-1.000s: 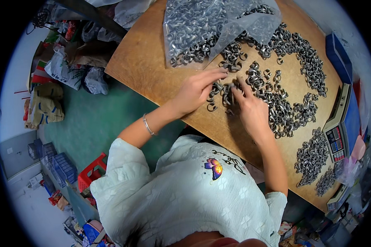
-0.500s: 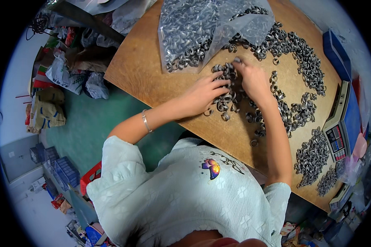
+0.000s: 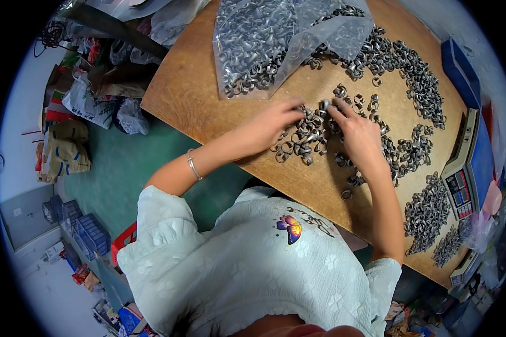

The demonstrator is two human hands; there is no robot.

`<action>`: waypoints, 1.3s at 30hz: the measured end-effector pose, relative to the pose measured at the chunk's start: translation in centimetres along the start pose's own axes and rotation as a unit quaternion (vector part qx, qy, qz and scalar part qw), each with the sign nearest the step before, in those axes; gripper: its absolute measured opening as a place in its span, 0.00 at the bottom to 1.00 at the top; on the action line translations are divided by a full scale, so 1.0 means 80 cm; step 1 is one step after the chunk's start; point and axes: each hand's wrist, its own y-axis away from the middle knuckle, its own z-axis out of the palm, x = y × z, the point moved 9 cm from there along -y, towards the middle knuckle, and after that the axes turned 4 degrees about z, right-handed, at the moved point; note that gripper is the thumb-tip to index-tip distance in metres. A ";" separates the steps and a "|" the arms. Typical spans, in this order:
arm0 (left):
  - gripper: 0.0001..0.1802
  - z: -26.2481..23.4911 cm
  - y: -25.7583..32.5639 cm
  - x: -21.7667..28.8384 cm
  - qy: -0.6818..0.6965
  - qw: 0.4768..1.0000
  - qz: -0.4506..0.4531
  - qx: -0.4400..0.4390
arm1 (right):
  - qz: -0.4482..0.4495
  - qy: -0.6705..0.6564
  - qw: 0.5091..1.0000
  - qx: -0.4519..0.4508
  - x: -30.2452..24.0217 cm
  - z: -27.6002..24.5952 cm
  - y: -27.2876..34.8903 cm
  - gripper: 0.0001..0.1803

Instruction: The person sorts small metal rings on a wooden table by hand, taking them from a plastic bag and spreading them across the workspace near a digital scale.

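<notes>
A small pile of dark grey metal rings point(image 3: 303, 137) lies on the wooden table between my hands. My left hand point(image 3: 272, 124) rests at the pile's left edge, its fingers apart and a little blurred at the tips. On the other side, my right hand point(image 3: 358, 132) has a metal ring point(image 3: 324, 105) at its fingertips, seemingly pinched; its thumb is partly hidden. More loose rings point(image 3: 413, 149) spread out to the right of that hand.
A clear plastic bag full of rings point(image 3: 253, 50) lies at the table's far side. Further ring heaps point(image 3: 421, 84) point(image 3: 427, 213) cover the right part. A scale with a keypad point(image 3: 460, 191) and a blue bin point(image 3: 460, 73) line the right edge. The table's near edge point(image 3: 298, 199) faces me.
My right hand has come nearer to me and slightly right. My left hand has drawn back a little to the left. The pile between them has spread out.
</notes>
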 end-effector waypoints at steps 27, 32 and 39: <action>0.11 -0.013 -0.008 -0.071 0.482 0.816 -0.300 0.108 | 0.097 -0.238 0.952 0.165 0.050 -0.018 0.054 0.11; 0.10 -0.024 -0.020 -0.029 0.257 0.957 -0.125 0.046 | 0.236 -0.373 0.888 0.126 0.094 0.002 0.061 0.08; 0.15 -0.020 -0.057 -0.008 0.113 0.992 -0.046 0.041 | 0.149 -0.188 0.949 0.203 0.111 -0.030 0.014 0.18</action>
